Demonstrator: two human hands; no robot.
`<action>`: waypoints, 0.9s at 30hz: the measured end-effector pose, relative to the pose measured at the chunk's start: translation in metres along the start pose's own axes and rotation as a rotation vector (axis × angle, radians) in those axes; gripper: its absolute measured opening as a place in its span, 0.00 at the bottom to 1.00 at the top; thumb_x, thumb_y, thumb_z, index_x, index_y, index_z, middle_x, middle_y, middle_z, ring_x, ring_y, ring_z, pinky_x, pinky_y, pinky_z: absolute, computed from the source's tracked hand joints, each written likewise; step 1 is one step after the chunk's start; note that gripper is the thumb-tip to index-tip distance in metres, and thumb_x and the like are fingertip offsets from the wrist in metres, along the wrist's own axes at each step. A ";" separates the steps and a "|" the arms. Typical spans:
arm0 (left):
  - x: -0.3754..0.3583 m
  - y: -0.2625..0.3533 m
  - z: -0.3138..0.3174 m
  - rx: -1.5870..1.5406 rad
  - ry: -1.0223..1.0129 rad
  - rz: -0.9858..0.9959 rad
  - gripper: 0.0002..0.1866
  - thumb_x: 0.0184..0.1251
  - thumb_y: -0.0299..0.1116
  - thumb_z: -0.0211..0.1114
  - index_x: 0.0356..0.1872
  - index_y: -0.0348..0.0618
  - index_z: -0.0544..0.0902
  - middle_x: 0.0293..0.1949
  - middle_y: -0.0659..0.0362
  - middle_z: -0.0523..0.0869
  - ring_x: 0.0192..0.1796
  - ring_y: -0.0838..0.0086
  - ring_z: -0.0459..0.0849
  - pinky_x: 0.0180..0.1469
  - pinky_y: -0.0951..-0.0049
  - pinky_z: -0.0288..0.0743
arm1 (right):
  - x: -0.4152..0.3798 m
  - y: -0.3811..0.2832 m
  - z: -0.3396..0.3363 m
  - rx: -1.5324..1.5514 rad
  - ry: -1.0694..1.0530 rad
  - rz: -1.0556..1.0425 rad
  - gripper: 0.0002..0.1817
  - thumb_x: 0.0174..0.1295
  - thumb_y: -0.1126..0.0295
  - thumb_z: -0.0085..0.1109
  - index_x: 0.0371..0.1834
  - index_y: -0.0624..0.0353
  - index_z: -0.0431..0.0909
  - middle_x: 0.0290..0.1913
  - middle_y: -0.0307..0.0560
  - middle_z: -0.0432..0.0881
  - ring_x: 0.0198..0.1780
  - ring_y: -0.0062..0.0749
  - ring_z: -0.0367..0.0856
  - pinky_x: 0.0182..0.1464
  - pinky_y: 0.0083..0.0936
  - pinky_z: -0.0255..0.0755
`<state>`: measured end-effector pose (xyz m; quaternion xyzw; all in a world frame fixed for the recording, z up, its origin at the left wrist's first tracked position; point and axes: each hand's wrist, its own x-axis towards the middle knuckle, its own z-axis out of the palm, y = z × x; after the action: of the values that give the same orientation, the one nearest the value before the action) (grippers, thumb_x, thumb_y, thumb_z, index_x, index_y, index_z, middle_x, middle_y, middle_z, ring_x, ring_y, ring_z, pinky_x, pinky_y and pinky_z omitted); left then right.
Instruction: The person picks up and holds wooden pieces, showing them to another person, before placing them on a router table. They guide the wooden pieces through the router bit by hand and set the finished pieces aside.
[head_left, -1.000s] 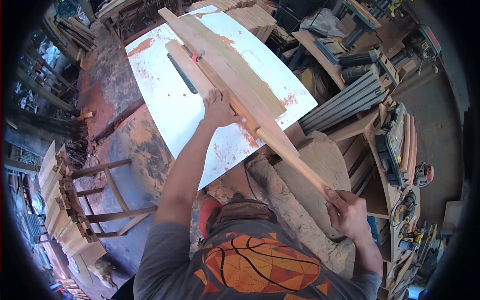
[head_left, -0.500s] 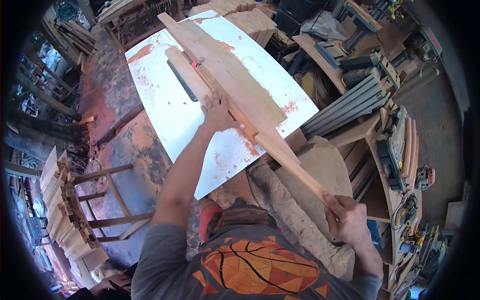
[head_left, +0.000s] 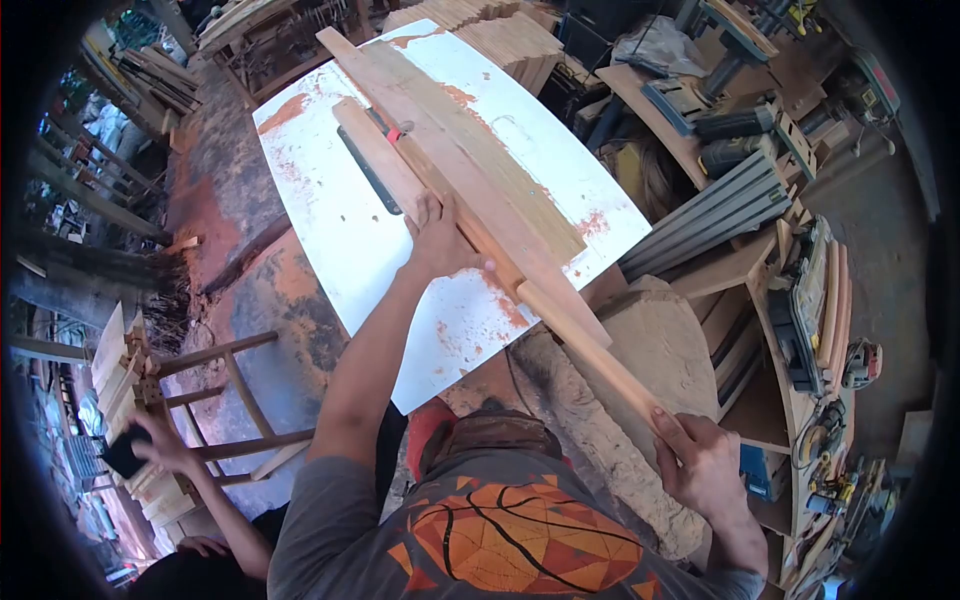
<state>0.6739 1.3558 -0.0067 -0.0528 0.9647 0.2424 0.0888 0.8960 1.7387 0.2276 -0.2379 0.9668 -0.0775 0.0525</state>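
Standing over a white saw table (head_left: 330,210) in a crowded workshop, feeding a long strip (head_left: 480,240) lengthwise beside the dark blade slot (head_left: 368,170) and against a wider plank (head_left: 470,140) serving as fence. Pressing the left hand (head_left: 437,240) flat on the strip around its middle, fingers spread, and clamping the right hand (head_left: 705,462) round its near end, well off the table edge. Judging the pass roughly half done: far end lying beyond the slot, near half overhanging and waiting to be pushed through; another person's hand (head_left: 150,440) reaching toward stacked slats (head_left: 120,370) at lower left.
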 end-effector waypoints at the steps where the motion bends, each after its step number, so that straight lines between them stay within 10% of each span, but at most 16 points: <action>1: 0.001 0.000 -0.001 0.001 0.002 -0.003 0.87 0.24 0.70 0.86 0.82 0.30 0.44 0.81 0.27 0.45 0.85 0.37 0.34 0.79 0.28 0.35 | 0.000 0.001 0.001 0.001 0.000 -0.003 0.25 0.54 0.71 0.71 0.59 0.53 0.86 0.41 0.49 0.88 0.36 0.43 0.87 0.33 0.38 0.79; 27: 0.010 0.006 -0.015 0.049 -0.114 -0.086 0.90 0.23 0.69 0.87 0.81 0.24 0.37 0.82 0.28 0.38 0.86 0.43 0.32 0.82 0.36 0.30 | 0.011 0.009 -0.006 0.011 -0.035 -0.059 0.26 0.51 0.72 0.72 0.58 0.56 0.86 0.40 0.53 0.87 0.32 0.43 0.86 0.31 0.37 0.81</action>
<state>0.6608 1.3533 0.0070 -0.0779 0.9605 0.2173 0.1554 0.8812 1.7421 0.2315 -0.2673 0.9578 -0.0803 0.0683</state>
